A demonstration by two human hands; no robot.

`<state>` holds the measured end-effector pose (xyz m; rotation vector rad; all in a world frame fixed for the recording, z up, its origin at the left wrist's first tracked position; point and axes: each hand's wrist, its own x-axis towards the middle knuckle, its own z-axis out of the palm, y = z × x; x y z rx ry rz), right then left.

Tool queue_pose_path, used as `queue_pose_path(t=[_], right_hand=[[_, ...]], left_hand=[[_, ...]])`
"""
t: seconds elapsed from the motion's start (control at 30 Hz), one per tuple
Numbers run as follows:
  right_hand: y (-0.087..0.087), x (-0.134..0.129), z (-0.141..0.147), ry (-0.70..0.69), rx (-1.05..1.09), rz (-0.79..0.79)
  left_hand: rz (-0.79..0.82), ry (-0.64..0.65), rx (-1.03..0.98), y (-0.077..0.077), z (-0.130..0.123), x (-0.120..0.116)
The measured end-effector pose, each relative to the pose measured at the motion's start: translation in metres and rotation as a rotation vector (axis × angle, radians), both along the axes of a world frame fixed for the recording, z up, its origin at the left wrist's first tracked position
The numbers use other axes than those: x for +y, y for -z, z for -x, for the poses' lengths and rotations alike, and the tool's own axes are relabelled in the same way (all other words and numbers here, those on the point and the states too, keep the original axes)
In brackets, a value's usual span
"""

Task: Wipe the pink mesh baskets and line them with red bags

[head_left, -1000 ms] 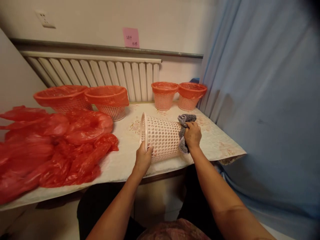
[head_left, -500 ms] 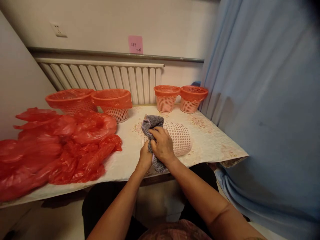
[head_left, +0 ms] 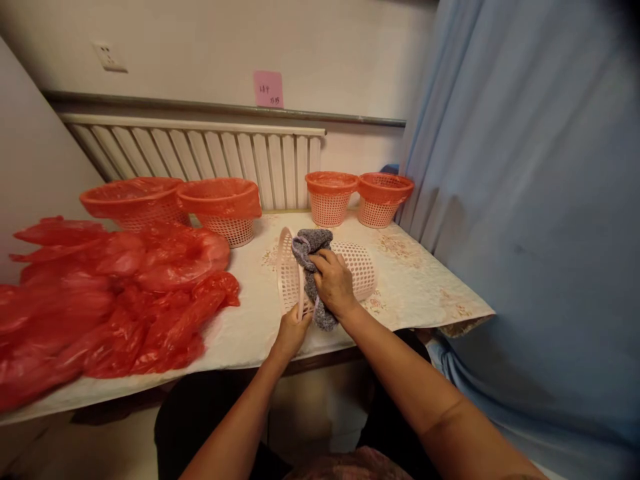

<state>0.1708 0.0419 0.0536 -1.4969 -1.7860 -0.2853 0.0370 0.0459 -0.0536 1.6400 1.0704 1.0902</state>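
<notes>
A pale pink perforated plastic wastebasket lies on its side on the table, its open rim facing left. My left hand grips the near part of that rim, thumb on top. A grey cloth with a lilac edge is bunched in my right hand, which presses it against the outside of the basket just behind the rim. Part of the basket's side is hidden by the cloth and my right hand.
A heap of red plastic bags covers the table's left part. Lined baskets stand behind it, one a wide basket, and two smaller ones, including a lined basket, stand at the back right. A blue curtain hangs at the right; a radiator is behind.
My left hand has shifted down to the near rim, and the rim now shows. My right hand has moved slightly right with the cloth. The view has shifted a little.
</notes>
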Motion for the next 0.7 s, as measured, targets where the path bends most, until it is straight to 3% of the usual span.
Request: queue_pose_path(t=[0.13,0.47,0.57,0.7], right_hand=[[0.005,0.019,-0.032,0.052,-0.069,0.035],[0.044,0.047,-0.157,0.43,0.059,0.093],[0.05,0.041,-0.165,0.466,0.133,0.085],[0.046,0.028,-0.144,0.41,0.131,0.056]], left_hand=[[0.003,-0.021,-0.007,-0.004,-0.001,0.003],[-0.004,-0.039,0.035,-0.003,-0.008,0.007],[-0.016,-0.019,0.022,0.001,-0.008,0.005],[-0.037,-0.006,0.032,0.002,-0.006,0.0]])
